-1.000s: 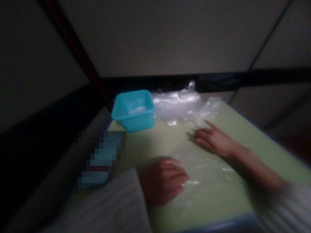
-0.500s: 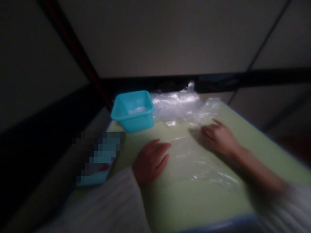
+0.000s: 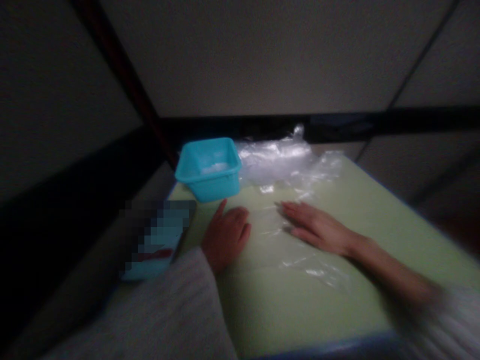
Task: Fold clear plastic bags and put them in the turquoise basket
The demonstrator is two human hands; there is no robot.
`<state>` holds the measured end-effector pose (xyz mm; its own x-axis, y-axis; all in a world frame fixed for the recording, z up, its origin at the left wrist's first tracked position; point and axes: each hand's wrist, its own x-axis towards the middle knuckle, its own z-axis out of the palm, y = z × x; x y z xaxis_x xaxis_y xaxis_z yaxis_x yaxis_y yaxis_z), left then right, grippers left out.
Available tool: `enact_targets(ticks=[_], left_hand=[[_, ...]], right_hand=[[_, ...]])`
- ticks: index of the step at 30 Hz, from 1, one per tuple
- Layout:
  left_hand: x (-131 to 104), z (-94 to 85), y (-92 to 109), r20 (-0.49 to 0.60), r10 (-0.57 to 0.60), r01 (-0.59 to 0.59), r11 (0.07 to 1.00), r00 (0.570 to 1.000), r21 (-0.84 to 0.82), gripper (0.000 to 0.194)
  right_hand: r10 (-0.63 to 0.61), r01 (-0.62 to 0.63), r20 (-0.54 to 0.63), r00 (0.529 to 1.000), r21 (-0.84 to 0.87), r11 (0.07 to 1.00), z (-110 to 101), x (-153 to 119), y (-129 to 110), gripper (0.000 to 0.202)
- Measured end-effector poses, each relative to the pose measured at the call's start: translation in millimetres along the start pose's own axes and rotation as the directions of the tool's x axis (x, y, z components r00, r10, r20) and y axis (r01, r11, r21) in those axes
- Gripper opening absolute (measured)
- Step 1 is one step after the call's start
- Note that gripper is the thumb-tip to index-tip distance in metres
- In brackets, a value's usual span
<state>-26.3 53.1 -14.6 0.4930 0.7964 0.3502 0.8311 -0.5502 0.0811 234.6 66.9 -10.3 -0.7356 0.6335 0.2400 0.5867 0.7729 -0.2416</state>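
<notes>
A thin clear plastic bag (image 3: 275,252) lies spread on the light green tabletop (image 3: 270,315), its outline hard to see. My left hand (image 3: 226,239) is at its left edge, the thumb and curled fingers closed on the film while one finger points up and away. My right hand (image 3: 318,227) rests flat across the bag's right part, fingers stretched to the left, with nothing gripped. Behind the hands is a crumpled heap of clear plastic bags (image 3: 277,160). The picture is dim and somewhat blurred.
A turquoise plastic basket (image 3: 215,187) with something whitish inside stands at the back left. A phone-like device (image 3: 165,235), partly pixelated, sits by the table's left edge. Grey panels (image 3: 262,60) rise behind the table.
My right hand has moved left over the bag and flattened out. My left hand has drawn slightly left, its thumb and fingers coming closer together and one finger lifting.
</notes>
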Motion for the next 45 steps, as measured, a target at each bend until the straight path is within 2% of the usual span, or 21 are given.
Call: enact_targets(ticks=[4, 8, 13, 19, 23, 29, 32, 35, 38, 40, 43, 45], left_hand=[[5.4, 10.6, 9.1, -0.011, 0.002, -0.003, 0.991, 1.0, -0.134, 0.037], [7.5, 19.6, 16.1, 0.073, 0.091, -0.078, 0.983, 0.993, -0.163, 0.056], [2.8, 25.2, 9.1, 0.147, 0.086, -0.071, 0.992, 0.985, -0.107, 0.058], [-2.4, 22.7, 2.0, 0.173, 0.086, -0.068, 0.992, 0.981, -0.109, 0.065], [-8.7, 19.0, 0.0, 0.182, 0.07, -0.051, 0.993, 0.981, -0.11, 0.076], [-11.2, 16.9, -0.9, 0.228, 0.072, -0.051, 0.994, 0.971, -0.099, 0.079], [-9.7, 17.1, -2.4, 0.239, 0.071, -0.046, 0.993, 0.968, -0.11, 0.08], [-8.2, 15.3, -3.3, 0.191, 0.09, -0.062, 0.987, 0.977, -0.147, 0.077], [-7.5, 10.3, -1.5, 0.109, 0.154, -0.127, 0.967, 0.982, -0.219, 0.066], [-7.7, 5.9, 1.5, 0.092, 0.236, -0.204, 0.941, 0.967, -0.271, 0.064], [-8.5, 0.9, 7.1, 0.151, 0.401, -0.336, 0.881, 0.903, -0.332, 0.07], [-9.0, -0.4, 10.2, 0.21, 0.476, -0.386, 0.851, 0.854, -0.357, 0.075]], right_hand=[[-0.035, 0.036, 0.074, 0.997, -0.013, 0.999, 7.1, 0.9, 1.5, 0.064], [-0.031, 0.032, 0.104, 0.994, -0.011, 0.999, 15.0, -0.5, 3.3, 0.069], [0.012, -0.006, 0.157, 0.988, -0.034, 0.999, 19.3, -2.4, 4.5, 0.071], [0.025, -0.027, 0.152, 0.988, 0.007, 1.0, 9.7, -1.5, 2.3, 0.07], [0.121, -0.119, 0.101, 0.988, -0.021, 0.993, 4.1, -4.5, 12.8, 0.071], [0.297, -0.274, 0.106, 0.949, -0.186, 0.944, 8.7, -16.5, 40.9, 0.078], [0.321, -0.295, 0.101, 0.942, -0.212, 0.932, 9.3, -20.4, 47.6, 0.078], [0.326, -0.299, 0.096, 0.941, -0.22, 0.929, 6.3, -20.2, 46.6, 0.077], [0.3, -0.28, 0.085, 0.95, -0.188, 0.941, 0.2, -17.6, 39.1, 0.073], [0.24, -0.229, 0.075, 0.968, -0.135, 0.964, -6.0, -15.2, 30.8, 0.071], [0.084, -0.084, 0.065, 0.994, 0.009, 0.996, -18.8, -10.6, 13.5, 0.065], [-0.002, -0.011, 0.087, 0.996, 0.142, 0.99, -28.1, -7.7, -0.7, 0.052]])
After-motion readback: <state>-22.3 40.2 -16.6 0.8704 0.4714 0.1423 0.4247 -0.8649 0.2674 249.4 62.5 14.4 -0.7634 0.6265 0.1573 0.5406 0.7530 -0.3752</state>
